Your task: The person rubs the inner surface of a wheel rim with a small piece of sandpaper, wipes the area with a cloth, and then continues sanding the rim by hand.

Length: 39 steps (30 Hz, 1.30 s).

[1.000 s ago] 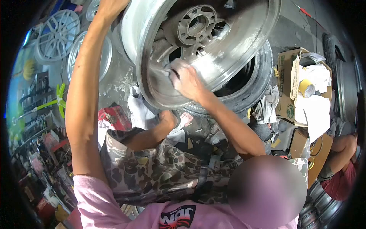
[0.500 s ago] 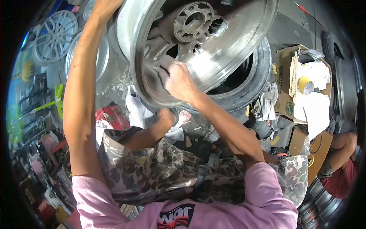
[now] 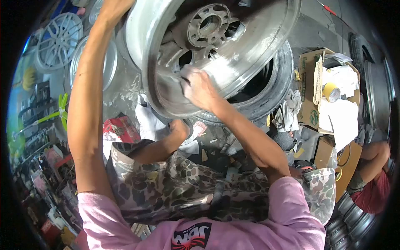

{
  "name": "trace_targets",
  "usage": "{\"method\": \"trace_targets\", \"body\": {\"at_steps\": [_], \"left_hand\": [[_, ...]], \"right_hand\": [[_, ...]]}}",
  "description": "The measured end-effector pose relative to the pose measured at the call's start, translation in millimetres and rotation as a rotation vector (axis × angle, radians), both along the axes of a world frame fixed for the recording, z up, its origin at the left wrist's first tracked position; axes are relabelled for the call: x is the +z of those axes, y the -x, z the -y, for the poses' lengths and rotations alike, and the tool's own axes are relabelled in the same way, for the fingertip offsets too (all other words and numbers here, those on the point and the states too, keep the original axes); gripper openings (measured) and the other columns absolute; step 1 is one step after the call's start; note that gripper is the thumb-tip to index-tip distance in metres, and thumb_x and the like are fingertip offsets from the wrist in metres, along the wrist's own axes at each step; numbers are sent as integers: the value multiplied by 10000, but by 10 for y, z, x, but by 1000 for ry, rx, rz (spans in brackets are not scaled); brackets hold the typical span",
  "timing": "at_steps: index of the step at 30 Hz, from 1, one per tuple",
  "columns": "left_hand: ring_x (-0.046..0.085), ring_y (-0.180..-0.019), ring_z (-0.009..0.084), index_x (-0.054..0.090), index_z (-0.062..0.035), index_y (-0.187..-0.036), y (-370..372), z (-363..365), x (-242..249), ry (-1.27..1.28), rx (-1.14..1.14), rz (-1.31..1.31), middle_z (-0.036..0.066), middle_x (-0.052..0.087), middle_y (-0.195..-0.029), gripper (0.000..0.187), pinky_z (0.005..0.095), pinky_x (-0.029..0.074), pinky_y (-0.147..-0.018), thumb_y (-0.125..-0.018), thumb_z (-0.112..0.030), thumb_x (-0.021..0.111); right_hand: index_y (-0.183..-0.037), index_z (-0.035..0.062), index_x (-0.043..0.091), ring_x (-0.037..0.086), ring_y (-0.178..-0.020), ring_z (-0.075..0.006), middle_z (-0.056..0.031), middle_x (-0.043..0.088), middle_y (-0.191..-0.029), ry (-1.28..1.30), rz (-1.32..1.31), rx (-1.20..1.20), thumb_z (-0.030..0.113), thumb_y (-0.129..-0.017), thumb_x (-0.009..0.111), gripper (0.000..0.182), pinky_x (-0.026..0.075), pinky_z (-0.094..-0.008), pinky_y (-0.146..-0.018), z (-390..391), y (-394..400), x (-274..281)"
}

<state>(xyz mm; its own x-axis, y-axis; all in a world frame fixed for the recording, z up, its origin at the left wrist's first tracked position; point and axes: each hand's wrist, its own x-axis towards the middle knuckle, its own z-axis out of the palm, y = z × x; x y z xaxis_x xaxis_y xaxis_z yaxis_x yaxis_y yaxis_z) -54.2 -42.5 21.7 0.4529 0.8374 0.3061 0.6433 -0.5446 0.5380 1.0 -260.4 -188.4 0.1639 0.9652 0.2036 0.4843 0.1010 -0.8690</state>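
Observation:
A large silver wheel rim (image 3: pixel 243 64) leans tilted in front of me, its hollow inner side facing me. My right hand (image 3: pixel 200 88) is inside the barrel, fingers curled against the inner wall below the spokes. Whatever lies under those fingertips, if anything, is hidden. My left hand (image 3: pixel 119 4) reaches to the rim's upper left side at the top edge of the view; its fingers are cut off. Beneath the rim lies a black tire (image 3: pixel 281 79).
At right stands a cardboard box (image 3: pixel 306 93) holding papers and a yellow tape roll (image 3: pixel 331 92). Spoked wheels (image 3: pixel 60 39) are at upper left. Another person's bent leg (image 3: pixel 375 160) shows at lower right. Rags (image 3: pixel 287 110) lie near the tire.
My right hand has shifted slightly right and down along the inner wall of the wheel rim. My left arm stays raised; the view has shifted slightly.

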Motion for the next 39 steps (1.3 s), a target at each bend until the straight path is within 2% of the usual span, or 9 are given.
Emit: {"method": "trace_targets", "body": {"at_steps": [2,4,12,16,23,25,27,33,39], "left_hand": [[614,-797,125,734,67,-1017,17,-71,-81,-1,-114,127,79,720,-816,660,326,488,-752,-1043,-554,513],[606,-775,119,736,69,-1006,43,-133,-95,27,-114,150,72,714,-798,654,322,485,-733,-1042,-548,521],[556,-702,99,721,65,-908,66,-165,-83,3,-48,40,38,644,-697,659,315,451,-659,-1041,-552,529],[524,-671,99,694,65,-842,14,-124,-91,-49,-92,102,32,604,-660,670,323,430,-625,-1038,-555,532],[533,-681,102,705,63,-865,30,-4,-21,23,29,-77,46,612,-669,666,324,437,-636,-1032,-559,537],[534,-674,98,702,65,-863,-21,135,-56,-119,-97,151,43,614,-667,669,325,433,-624,-1031,-561,538],[546,-678,96,705,72,-867,6,132,-6,-60,-89,134,37,626,-675,671,323,438,-625,-1035,-556,536],[569,-713,100,721,81,-915,-16,110,-58,-126,-121,159,35,660,-727,662,307,464,-664,-1045,-539,527],[588,-765,97,732,78,-954,22,-43,-54,40,-85,115,32,679,-751,649,307,478,-713,-1052,-528,520]], "right_hand": [[-969,-1,700,648,-923,-417,-204,658,-951,24,9,22,85,-918,566,167,534,-476,-828,96,44,81],[-957,-6,699,646,-900,-414,-201,647,-925,-184,-32,66,82,-903,569,166,531,-474,-815,180,-6,103],[-973,-23,705,650,-867,-413,-195,648,-920,-92,-168,-29,41,-877,608,151,533,-467,-768,222,112,125],[-975,-19,706,639,-865,-406,-194,633,-928,-116,-57,-57,49,-888,608,148,514,-461,-770,79,28,-99],[-994,-14,683,616,-852,-419,-204,585,-889,-145,-78,-24,37,-892,573,159,508,-481,-768,255,-26,-90],[-985,-18,669,615,-852,-422,-211,583,-897,-111,-56,-43,22,-886,568,147,505,-485,-766,184,14,-83],[-996,-15,668,621,-856,-415,-206,595,-905,-230,-71,-16,13,-867,563,168,512,-477,-761,208,92,31],[-991,-26,667,626,-866,-411,-201,601,-919,-118,-8,-68,11,-861,570,166,520,-462,-765,218,35,-51],[-874,-29,633,639,-915,-403,-191,613,-936,-50,14,-57,46,-865,585,89,541,-470,-821,234,11,-116]]}}
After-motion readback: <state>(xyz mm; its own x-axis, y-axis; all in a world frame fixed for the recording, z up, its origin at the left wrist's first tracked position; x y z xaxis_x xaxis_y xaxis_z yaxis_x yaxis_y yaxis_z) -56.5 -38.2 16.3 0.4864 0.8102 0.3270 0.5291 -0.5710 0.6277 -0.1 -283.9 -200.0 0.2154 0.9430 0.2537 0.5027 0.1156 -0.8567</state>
